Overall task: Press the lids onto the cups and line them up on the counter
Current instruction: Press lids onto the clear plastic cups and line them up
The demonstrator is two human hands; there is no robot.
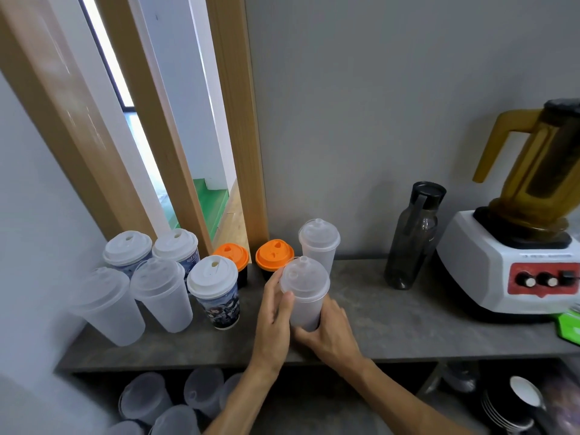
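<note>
A frosted clear cup (pixel 307 304) with a clear lid (pixel 303 274) on top is held just above the grey counter (pixel 392 321). My left hand (pixel 274 312) wraps its left side, thumb on the wall and fingers up at the lid's rim. My right hand (pixel 328 332) grips its base from the right. Behind it stands another lidded frosted cup (pixel 318 244). Two black cups with orange lids (pixel 274 255) (pixel 232 255) stand by the wall. At the left stand two frosted lidded cups (pixel 105 306) (pixel 161 293) and three printed cups with white lids (pixel 215 291) (pixel 177 248) (pixel 127 251).
A dark water bottle (pixel 414 237) stands to the right, and a white blender (pixel 514 246) with an amber jug beyond it. A green item (pixel 569 326) lies at the right edge. On the shelf under the counter lie more frosted cups (pixel 175 400) and stacked plates (pixel 505 412).
</note>
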